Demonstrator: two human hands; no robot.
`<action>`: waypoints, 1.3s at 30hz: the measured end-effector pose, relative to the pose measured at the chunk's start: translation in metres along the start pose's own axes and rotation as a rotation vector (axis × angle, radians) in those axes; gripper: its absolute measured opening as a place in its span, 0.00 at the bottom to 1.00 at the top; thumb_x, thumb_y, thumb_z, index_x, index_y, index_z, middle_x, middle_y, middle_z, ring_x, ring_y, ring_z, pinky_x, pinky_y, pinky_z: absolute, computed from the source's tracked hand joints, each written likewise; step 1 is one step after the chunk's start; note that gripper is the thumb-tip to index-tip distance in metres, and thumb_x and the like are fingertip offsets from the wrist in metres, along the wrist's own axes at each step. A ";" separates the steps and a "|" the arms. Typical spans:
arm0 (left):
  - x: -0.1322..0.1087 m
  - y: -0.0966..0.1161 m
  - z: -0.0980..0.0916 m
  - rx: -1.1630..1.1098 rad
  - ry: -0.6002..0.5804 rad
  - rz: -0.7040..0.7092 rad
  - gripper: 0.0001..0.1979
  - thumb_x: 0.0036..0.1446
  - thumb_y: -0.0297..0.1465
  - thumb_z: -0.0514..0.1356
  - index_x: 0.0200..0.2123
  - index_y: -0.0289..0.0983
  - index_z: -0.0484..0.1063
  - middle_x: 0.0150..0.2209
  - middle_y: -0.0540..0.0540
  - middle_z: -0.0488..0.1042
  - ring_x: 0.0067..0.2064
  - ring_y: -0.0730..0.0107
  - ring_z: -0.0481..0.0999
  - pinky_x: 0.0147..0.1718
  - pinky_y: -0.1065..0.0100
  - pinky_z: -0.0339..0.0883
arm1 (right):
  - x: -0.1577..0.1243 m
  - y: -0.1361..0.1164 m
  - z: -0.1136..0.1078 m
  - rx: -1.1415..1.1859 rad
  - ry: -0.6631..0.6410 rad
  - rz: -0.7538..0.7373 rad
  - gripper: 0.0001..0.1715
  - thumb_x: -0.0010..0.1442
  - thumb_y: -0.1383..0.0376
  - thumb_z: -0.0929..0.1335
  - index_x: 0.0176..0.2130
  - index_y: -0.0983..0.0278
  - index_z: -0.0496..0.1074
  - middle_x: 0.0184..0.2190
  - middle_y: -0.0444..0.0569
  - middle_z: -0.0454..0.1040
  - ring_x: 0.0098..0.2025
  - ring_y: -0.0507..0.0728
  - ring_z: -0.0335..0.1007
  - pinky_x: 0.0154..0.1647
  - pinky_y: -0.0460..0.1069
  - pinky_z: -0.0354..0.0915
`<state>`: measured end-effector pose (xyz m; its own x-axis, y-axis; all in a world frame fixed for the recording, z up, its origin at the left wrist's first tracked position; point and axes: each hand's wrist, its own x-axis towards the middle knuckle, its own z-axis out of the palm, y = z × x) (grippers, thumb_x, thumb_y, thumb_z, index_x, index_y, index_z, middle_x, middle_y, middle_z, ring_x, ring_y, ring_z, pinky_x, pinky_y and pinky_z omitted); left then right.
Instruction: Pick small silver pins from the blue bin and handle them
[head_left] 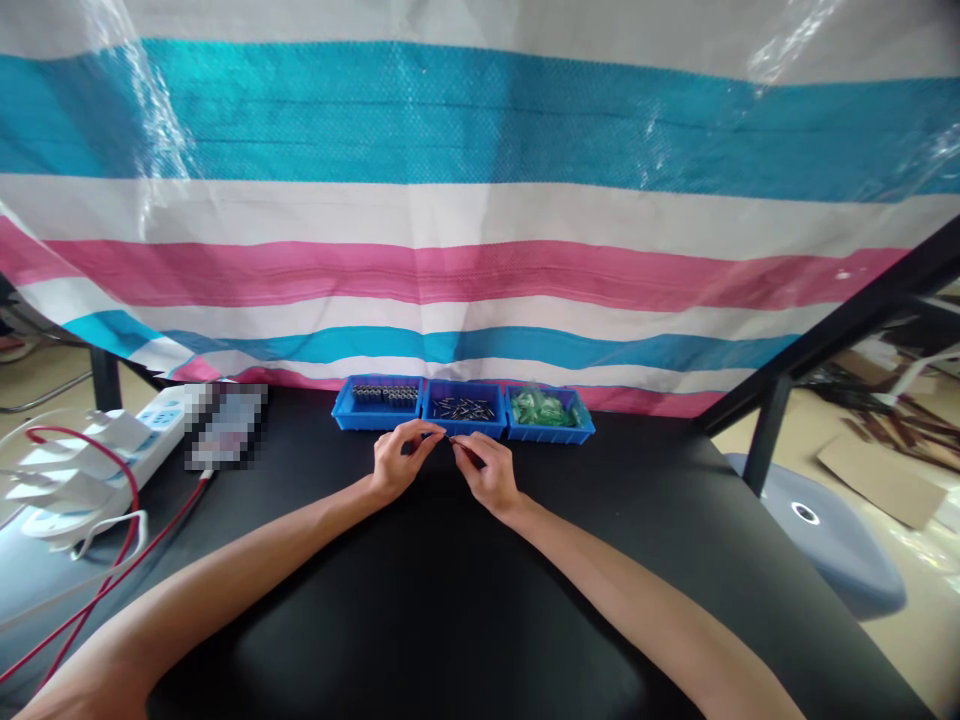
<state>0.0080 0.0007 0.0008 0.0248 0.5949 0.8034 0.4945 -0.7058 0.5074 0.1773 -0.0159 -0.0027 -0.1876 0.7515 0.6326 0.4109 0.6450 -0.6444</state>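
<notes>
Both forearms stretch forward over black table point(450, 620), converging. Left hand point(397, 462) and right hand point(489, 470) meet fingertip to fingertip, pinched on a small dark part point(451, 438), too small to identify, just before the middle blue tray point(463, 424).

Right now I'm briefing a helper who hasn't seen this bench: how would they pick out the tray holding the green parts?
Start at the striped tarp hanging behind the black table. At its foot stand three blue trays in a row, just beyond the left hand and right hand. The green-parts tray is the rightmost; the middle tray and left tray hold dark parts.
</notes>
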 end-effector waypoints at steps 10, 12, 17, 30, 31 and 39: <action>-0.003 -0.008 0.002 -0.088 0.045 -0.040 0.06 0.54 0.30 0.63 0.37 0.37 0.73 0.33 0.48 0.78 0.24 0.78 0.73 0.28 0.74 0.69 | 0.001 -0.006 -0.002 0.028 0.065 0.060 0.10 0.62 0.66 0.64 0.38 0.63 0.74 0.29 0.48 0.74 0.29 0.53 0.70 0.33 0.48 0.67; -0.004 -0.012 0.004 -0.177 0.098 -0.130 0.07 0.55 0.32 0.62 0.37 0.35 0.71 0.34 0.46 0.77 0.26 0.77 0.74 0.27 0.74 0.70 | 0.002 -0.005 -0.002 0.040 0.085 0.088 0.09 0.62 0.66 0.64 0.38 0.63 0.74 0.30 0.48 0.75 0.30 0.53 0.70 0.33 0.48 0.67; -0.005 -0.017 0.005 -0.317 0.152 -0.266 0.08 0.57 0.32 0.60 0.39 0.35 0.66 0.34 0.48 0.73 0.23 0.81 0.71 0.24 0.77 0.67 | 0.002 -0.004 -0.002 0.060 0.095 0.110 0.09 0.61 0.67 0.64 0.38 0.64 0.74 0.30 0.48 0.75 0.30 0.53 0.70 0.32 0.48 0.66; -0.004 -0.011 0.004 -0.249 0.053 -0.183 0.08 0.56 0.29 0.60 0.40 0.36 0.66 0.34 0.47 0.75 0.27 0.77 0.75 0.28 0.76 0.69 | 0.002 -0.004 -0.002 0.060 0.096 0.133 0.09 0.62 0.66 0.64 0.37 0.63 0.74 0.31 0.48 0.76 0.32 0.54 0.72 0.33 0.48 0.67; -0.003 -0.010 0.004 -0.264 0.036 -0.187 0.08 0.57 0.28 0.59 0.41 0.36 0.66 0.34 0.48 0.75 0.28 0.77 0.75 0.29 0.75 0.69 | 0.002 -0.004 -0.002 0.061 0.098 0.134 0.09 0.62 0.66 0.64 0.37 0.63 0.74 0.31 0.48 0.76 0.32 0.54 0.72 0.33 0.48 0.67; -0.002 -0.009 0.003 -0.214 -0.032 -0.222 0.09 0.56 0.30 0.60 0.40 0.36 0.67 0.36 0.48 0.74 0.22 0.82 0.69 0.25 0.77 0.67 | 0.002 -0.004 -0.002 0.079 0.100 0.140 0.09 0.61 0.66 0.64 0.37 0.63 0.74 0.32 0.48 0.76 0.33 0.55 0.73 0.35 0.48 0.68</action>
<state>0.0059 0.0072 -0.0060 -0.0339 0.7531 0.6571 0.2968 -0.6202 0.7261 0.1769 -0.0168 0.0020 -0.0423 0.8198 0.5711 0.3550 0.5467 -0.7584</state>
